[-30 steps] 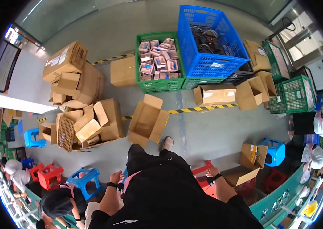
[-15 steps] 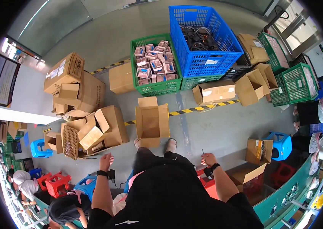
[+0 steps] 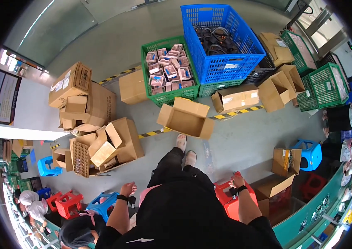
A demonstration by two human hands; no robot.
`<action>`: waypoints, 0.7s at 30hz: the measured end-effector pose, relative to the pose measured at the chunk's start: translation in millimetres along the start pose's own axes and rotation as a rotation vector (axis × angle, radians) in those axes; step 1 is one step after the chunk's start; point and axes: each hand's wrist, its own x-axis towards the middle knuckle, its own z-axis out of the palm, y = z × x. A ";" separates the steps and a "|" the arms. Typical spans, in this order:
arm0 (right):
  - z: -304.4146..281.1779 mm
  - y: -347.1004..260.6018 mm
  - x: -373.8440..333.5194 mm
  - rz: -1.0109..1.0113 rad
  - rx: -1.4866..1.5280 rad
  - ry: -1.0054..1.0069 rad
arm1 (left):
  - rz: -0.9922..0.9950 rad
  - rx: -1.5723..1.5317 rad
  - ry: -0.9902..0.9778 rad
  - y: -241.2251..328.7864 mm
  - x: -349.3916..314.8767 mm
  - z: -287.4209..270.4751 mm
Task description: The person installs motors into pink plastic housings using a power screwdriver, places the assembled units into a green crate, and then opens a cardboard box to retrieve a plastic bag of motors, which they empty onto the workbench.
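Note:
An open cardboard box (image 3: pixel 188 120) lies turned at an angle on the floor in front of me, its flaps spread. One of my feet (image 3: pixel 181 142) is right at its near edge. My left hand (image 3: pixel 128 189) hangs low at my left side, fingers loosely apart, with nothing seen in it. On my right, my right hand (image 3: pixel 237 181) is closed above a red stool (image 3: pixel 226 197); a small thing may be between its fingers, too small to name. Dark bands circle both my wrists.
Ahead stand a green crate (image 3: pixel 172 97) of pink-white packs and a large blue crate (image 3: pixel 234 68) of dark coiled items. Stacked cartons (image 3: pixel 97 101) and an opened carton pile (image 3: pixel 128 141) lie left. People sit at both sides; a green worktable (image 3: pixel 292 224) runs along the right.
The open box has swung round and slid away to the right. My left foot has stepped forward beside it. Both hands have shifted right and lower, the right now over the red stool.

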 end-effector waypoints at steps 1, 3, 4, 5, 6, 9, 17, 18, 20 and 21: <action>-7.8 9.5 6.9 0.042 0.097 -0.086 | -0.006 -0.004 -0.003 5.6 4.9 -0.9; 13.8 14.7 9.0 -0.038 -0.002 -0.143 | 0.022 -0.011 0.018 20.4 6.5 -8.1; 28.0 15.8 7.5 -0.121 -0.098 -0.192 | 0.050 -0.015 0.031 32.6 9.5 -10.9; 42.4 15.5 2.5 -0.201 -0.196 -0.243 | 0.075 -0.023 0.046 42.3 9.5 -13.8; 57.6 12.2 -3.1 -0.197 -0.207 -0.247 | 0.071 -0.033 0.051 52.1 11.2 -15.3; 99.1 -17.8 -19.3 -0.030 -0.079 -0.002 | 0.192 -0.027 0.052 75.3 20.2 -10.4; 155.2 -79.0 -1.7 -0.056 -0.105 0.169 | 0.135 -0.155 -0.162 77.7 116.6 -44.8; 152.8 -78.8 12.3 -0.072 -0.248 0.103 | 0.145 -0.157 -0.112 81.5 124.4 -49.0; 155.9 -96.0 45.2 -0.089 -0.546 -0.034 | 0.156 -0.170 -0.005 88.1 133.9 -66.4; 161.2 -118.1 65.3 -0.083 -0.578 -0.018 | 0.143 -0.202 -0.016 90.2 140.5 -77.6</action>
